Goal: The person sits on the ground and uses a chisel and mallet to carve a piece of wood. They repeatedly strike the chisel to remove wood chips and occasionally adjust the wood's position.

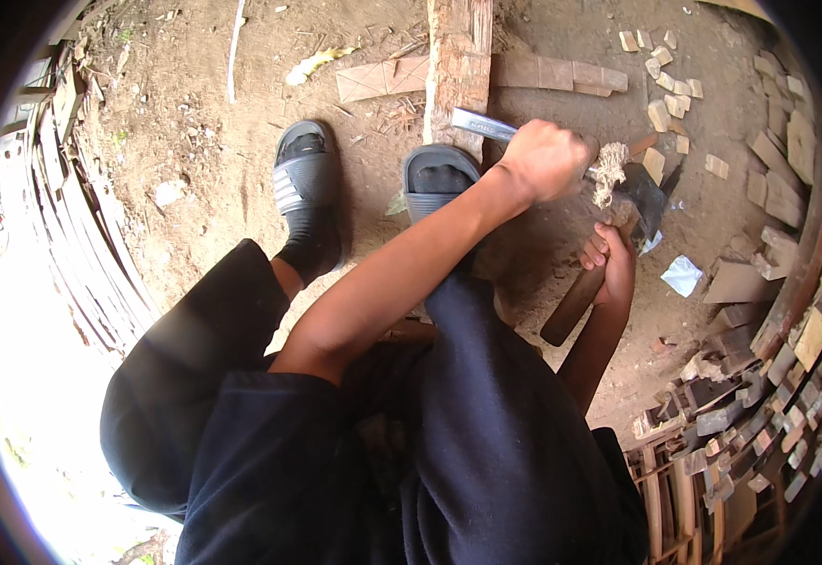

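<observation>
Watching the head view, I have the left hand (547,160) clamped on a flat grey metal chisel (486,125) over rough brown timber (458,56), seemingly steadied by a black sandal (430,202); the right hand (609,254) grips a dark-headed, wooden-handled tool (574,308), likely for control.

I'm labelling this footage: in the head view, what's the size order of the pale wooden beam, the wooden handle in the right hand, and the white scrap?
1. Pale wooden beam
2. Wooden handle, partly covered
3. White scrap

Head-worn wide fisheye view, close, steeply downward
</observation>
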Available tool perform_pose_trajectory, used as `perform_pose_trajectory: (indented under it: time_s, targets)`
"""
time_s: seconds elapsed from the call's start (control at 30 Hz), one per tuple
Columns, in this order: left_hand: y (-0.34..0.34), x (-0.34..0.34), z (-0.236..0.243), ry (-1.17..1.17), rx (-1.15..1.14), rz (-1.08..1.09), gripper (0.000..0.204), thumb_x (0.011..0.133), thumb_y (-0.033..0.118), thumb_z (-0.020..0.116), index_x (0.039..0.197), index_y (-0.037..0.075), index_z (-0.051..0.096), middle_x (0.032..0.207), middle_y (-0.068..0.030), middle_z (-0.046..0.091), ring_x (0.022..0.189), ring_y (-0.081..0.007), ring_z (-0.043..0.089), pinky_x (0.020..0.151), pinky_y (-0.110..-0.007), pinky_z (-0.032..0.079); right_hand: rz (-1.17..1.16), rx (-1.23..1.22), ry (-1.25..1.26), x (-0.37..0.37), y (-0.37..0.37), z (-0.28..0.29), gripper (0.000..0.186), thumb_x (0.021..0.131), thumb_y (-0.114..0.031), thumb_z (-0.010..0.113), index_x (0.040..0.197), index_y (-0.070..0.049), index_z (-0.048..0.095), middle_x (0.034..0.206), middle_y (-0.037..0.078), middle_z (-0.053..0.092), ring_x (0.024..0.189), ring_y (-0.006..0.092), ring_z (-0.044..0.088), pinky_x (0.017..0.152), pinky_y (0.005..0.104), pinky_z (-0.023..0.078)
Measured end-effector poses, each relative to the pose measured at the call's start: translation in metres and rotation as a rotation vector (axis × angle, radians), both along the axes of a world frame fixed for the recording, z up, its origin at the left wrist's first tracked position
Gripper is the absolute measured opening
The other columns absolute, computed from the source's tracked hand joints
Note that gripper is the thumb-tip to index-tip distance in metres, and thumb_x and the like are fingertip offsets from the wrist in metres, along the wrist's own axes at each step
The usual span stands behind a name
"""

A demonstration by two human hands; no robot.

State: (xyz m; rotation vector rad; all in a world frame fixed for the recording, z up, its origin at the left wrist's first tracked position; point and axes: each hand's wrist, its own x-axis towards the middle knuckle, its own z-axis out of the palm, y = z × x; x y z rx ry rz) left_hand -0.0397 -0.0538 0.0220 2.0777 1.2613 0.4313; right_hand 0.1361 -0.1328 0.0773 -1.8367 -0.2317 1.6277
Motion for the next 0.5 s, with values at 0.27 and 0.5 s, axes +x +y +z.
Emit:
perform_pose_trajectory:
  time_s: [0.27, 0.5]
  targets:
    - [0.012, 0.01, -0.013, 0.021, -0.047, 0.036, 0.022, 0.071, 0.029, 0.065, 0.079, 0.009, 0.067, 0.078, -0.0117, 0.068, 0.073, -0.0273, 0.067, 0.067, -0.037, 0.053, -0.029, 0.105, -0.088, -0.004, -0.01, 0.014, 0.008, 0.084, -0.009, 0.055, 0.089, -0.009, 0.048, 0.055, -0.006, 0.038, 0.04, 0.005, 0.035, 0.039, 0.0222, 0.032]
    - [0.016, 0.01, -0.015, 0.031, -0.131, 0.029, 0.019, 0.069, 0.021, 0.059, 0.081, 0.007, 0.064, 0.079, -0.0154, 0.067, 0.075, -0.0301, 0.066, 0.067, -0.04, 0.052, 0.179, 0.082, -0.229, -0.024, -0.02, 0.032, 0.012, 0.082, -0.006, 0.058, 0.088, -0.007, 0.048, 0.055, -0.003, 0.037, 0.04, 0.0067, 0.036, 0.039, 0.0241, 0.033]
